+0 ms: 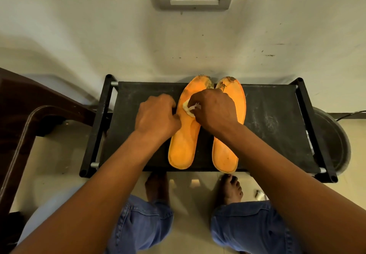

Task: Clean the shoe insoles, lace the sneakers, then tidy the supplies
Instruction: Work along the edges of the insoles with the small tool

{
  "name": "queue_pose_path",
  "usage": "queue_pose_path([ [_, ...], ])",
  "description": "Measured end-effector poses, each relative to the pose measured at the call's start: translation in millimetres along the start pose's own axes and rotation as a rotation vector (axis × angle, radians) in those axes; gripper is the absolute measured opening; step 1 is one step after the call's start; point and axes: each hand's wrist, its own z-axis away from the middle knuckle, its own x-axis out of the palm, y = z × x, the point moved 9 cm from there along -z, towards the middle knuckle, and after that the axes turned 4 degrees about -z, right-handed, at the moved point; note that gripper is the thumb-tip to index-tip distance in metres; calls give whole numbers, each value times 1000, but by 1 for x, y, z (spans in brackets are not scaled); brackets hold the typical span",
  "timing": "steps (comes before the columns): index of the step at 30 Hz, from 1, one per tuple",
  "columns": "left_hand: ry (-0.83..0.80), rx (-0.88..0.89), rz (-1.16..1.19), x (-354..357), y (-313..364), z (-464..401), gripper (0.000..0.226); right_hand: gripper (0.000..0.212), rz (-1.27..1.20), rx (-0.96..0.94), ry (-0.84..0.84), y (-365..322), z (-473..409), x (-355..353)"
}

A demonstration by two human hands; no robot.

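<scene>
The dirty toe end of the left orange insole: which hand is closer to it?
Right. The right hand is just below the dirty toe end, holding a pale wad on the left insole. The left hand rests at its left edge, further back.

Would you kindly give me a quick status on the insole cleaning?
Right hand pinches white wipe on left insole. Left hand steadies its edge. Toe ends of both insoles dirty. Nothing in the way.
</scene>
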Motion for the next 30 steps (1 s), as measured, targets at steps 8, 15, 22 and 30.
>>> queue_pose_path([
  [8,155,34,129,-2,-5,-25,29,27,-45,-78,-42,-7,0,2],
  [15,195,34,229,-9,8,-40,12,27,-41,-156,-81,-18,1,7],
  [22,210,-46,258,-7,5,-48,6,25,-54,-163,-81,-18,-1,6],
  [30,134,-117,337,-11,-26,-53,16,25,-23,-178,-65,-18,-1,1],
])
